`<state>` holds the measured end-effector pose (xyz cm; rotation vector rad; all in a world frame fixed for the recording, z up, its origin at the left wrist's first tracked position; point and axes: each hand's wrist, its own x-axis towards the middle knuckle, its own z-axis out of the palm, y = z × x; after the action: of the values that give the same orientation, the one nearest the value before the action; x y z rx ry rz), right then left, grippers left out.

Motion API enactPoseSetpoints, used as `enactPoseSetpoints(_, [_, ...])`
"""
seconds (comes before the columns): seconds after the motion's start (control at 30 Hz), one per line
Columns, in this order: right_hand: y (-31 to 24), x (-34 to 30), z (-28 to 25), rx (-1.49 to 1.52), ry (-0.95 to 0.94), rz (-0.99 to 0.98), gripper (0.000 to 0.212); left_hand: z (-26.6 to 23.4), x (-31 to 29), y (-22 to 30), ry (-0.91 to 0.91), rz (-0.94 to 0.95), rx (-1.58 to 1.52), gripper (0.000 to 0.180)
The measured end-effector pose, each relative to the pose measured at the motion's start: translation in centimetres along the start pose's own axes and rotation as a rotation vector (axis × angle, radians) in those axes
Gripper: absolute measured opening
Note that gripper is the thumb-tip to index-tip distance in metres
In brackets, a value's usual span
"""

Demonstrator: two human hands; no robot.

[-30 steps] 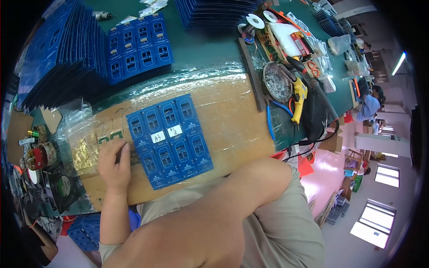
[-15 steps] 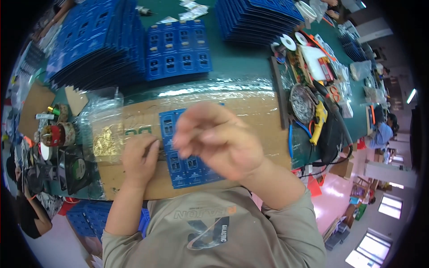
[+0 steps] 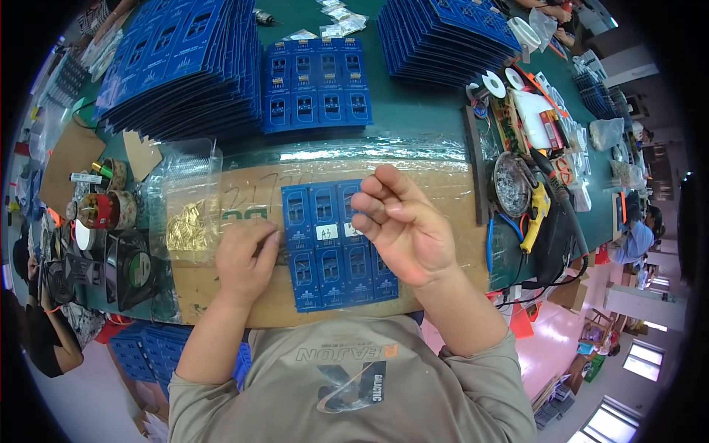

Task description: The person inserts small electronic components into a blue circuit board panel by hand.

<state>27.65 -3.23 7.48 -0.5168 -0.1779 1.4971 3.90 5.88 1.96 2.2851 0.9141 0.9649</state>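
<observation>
A blue circuit-board panel (image 3: pixel 336 275) lies on the brown cardboard (image 3: pixel 436 214) in front of me, with small white labels (image 3: pixel 326 232) on it. My left hand (image 3: pixel 247 255) rests by its left edge, fingers curled in and thumb against the index finger; what they hold, if anything, is hidden. Over the panel's right side my right hand (image 3: pixel 410 232) is raised, palm turned up. Its fingers are half bent and apart, the thumb lies near them, and nothing shows in the palm. A pile of small gold-coloured metal parts (image 3: pixel 188 227) sits on clear plastic left of my left hand.
Tall stacks of blue panels stand at the back left (image 3: pixel 185 66) and back right (image 3: pixel 443 44), with several panels (image 3: pixel 314 85) between them. On the right are a yellow-handled tool (image 3: pixel 538 214), a round metal dish (image 3: pixel 511 184) and blue pliers (image 3: pixel 490 247). A black fan (image 3: pixel 133 269) stands left.
My right hand has drawn back to the right and turned palm up, uncovering the panel's middle and labels. My left hand stays beside the panel. The whole view has shifted slightly.
</observation>
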Motion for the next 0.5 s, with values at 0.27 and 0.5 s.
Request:
enactPoseSetpoints(0.27, [0.0, 0.1, 0.0, -0.034, 0.002, -0.019, 0.044, 0.0, 0.1, 0.0, 0.004, 0.014, 0.005, 0.013])
enactPoseSetpoints(0.5, [-3.7, 6.1, -2.5, -0.692, 0.329, -0.142, 0.042, -0.1, -0.1, 0.2, -0.018, -0.060, -0.004, 0.012])
